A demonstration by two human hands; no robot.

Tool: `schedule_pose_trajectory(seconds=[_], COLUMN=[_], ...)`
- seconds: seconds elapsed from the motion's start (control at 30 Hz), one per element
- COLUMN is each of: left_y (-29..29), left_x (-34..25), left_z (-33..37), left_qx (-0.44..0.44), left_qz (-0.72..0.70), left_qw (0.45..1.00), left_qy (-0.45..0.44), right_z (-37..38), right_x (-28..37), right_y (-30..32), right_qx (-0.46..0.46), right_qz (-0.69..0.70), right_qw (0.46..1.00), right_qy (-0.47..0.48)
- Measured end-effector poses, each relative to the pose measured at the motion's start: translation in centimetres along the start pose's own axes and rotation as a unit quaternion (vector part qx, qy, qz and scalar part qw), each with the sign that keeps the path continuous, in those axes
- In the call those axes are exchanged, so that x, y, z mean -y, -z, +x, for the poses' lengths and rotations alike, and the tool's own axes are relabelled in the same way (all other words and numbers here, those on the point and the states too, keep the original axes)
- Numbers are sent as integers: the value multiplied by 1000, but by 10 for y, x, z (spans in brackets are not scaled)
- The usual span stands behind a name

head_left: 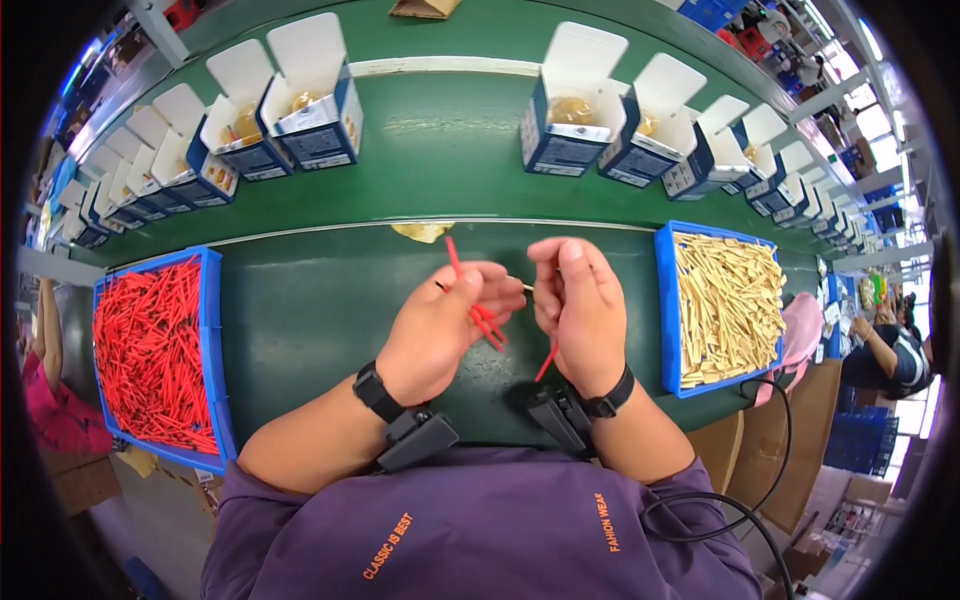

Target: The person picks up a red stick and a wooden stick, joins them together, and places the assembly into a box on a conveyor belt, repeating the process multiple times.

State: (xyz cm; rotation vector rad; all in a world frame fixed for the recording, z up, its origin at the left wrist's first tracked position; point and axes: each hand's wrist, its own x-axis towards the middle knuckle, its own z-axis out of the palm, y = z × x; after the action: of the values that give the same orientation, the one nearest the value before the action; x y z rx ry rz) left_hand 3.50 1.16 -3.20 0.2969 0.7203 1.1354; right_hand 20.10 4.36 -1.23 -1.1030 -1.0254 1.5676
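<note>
Over the middle of the green bench, my left hand (425,330) is closed around several thin red sticks (487,325), whose ends poke out above and below the fingers. Facing it a short way off, my right hand (590,325) has its fingers curled in; a red stick (547,360) sticks out below them. A small pale tip (527,287) shows between the two hands, at the right fingers; the rest of it is hidden. A blue tray (212,340) of similar red sticks stands at left, and another blue tray (668,310) of small flat wooden sticks at right.
Open blue-and-white boxes (335,130) with yellowish contents line the raised far strip on the left, and more boxes (555,145) do so on the right. A yellowish scrap (422,232) lies beyond my hands. A black cable (785,450) loops at my right. Other people work at both sides.
</note>
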Motion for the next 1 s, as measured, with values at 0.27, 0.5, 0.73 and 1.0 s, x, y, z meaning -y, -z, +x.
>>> schedule_pose_trajectory(seconds=[0.27,0.5,0.73,1.0], left_y=[-20,-14,-2,-3], left_x=[18,-3,-32,-32], left_z=[-7,-13,-3,3], left_qx=[22,48,-17,0], left_qz=[200,191,102,117], left_qw=[979,976,995,990], left_qy=[14,90,14,72], right_z=[12,11,11,26], right_x=[-24,-14,3,-1], right_y=[-11,-22,9,20], right_qx=[-31,-13,74,71], right_qz=[-231,-254,-527,-571], right_qw=[930,899,805,800], right_qy=[284,358,264,172])
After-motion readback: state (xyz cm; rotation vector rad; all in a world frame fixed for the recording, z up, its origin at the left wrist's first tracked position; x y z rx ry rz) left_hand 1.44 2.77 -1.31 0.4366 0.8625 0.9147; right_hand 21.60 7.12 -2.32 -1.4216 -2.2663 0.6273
